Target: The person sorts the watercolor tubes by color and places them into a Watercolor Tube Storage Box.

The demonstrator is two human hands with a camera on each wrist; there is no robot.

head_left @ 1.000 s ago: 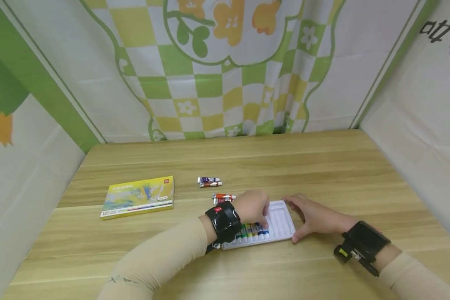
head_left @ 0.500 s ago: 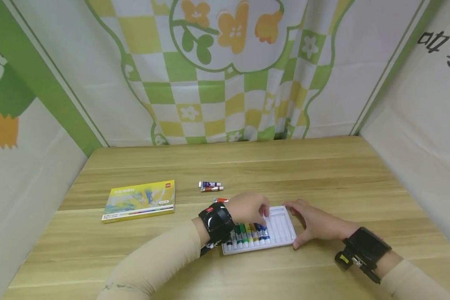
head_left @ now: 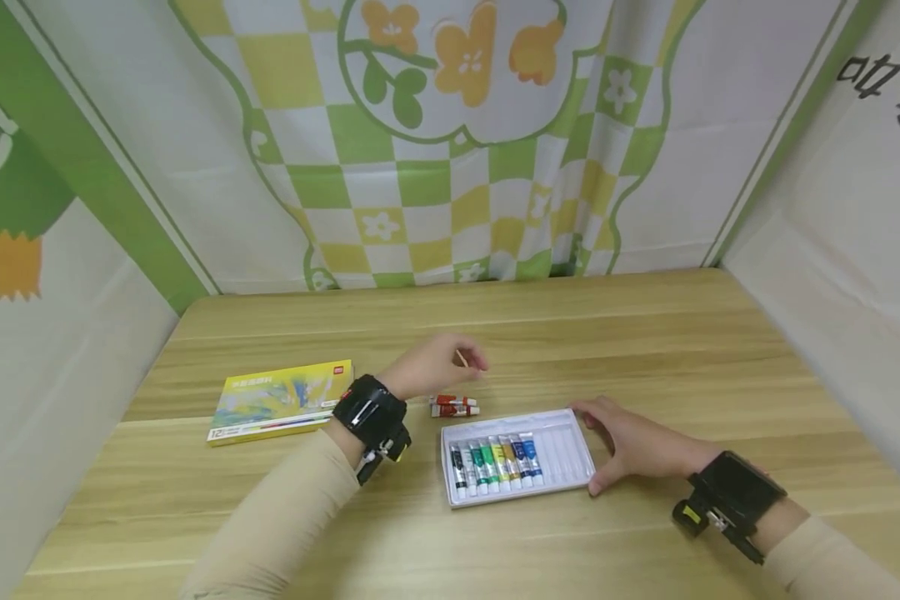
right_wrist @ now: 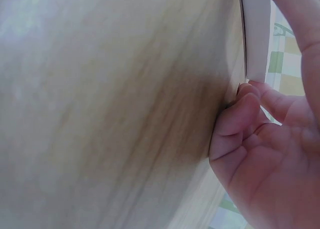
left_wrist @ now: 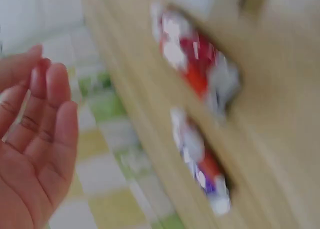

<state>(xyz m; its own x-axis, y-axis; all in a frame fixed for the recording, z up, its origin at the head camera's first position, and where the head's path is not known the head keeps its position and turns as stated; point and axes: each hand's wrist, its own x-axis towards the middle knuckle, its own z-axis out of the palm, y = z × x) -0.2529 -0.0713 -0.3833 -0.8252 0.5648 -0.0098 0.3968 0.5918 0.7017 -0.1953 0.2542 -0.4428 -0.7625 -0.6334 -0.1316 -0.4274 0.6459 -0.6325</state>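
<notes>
My left hand [head_left: 438, 367] hovers over the table with nothing in it, its fingers loosely bent. Just below it lie two red and orange paint tubes [head_left: 453, 410]. Another pair of paint tubes [left_wrist: 201, 161], purple and brown, shows blurred in the left wrist view; the left hand hides it in the head view. My right hand [head_left: 637, 442] holds the right end of a white plastic paint tray [head_left: 562, 454], thumb at the near corner and index finger at the far corner. Several paint tubes [head_left: 495, 465], from black through green and yellow to blue, lie side by side in the tray's left part; its right slots are bare.
A yellow paint box [head_left: 281, 402] lies flat on the wooden table [head_left: 645, 333], left of the left hand. A checked curtain [head_left: 457, 192] hangs behind the table's far edge. White cloth walls [head_left: 832, 250] stand at both sides.
My left hand has lifted off the blue tubes in the tray and moved away to the far left, over the loose tubes. The right hand stays at the tray's end.
</notes>
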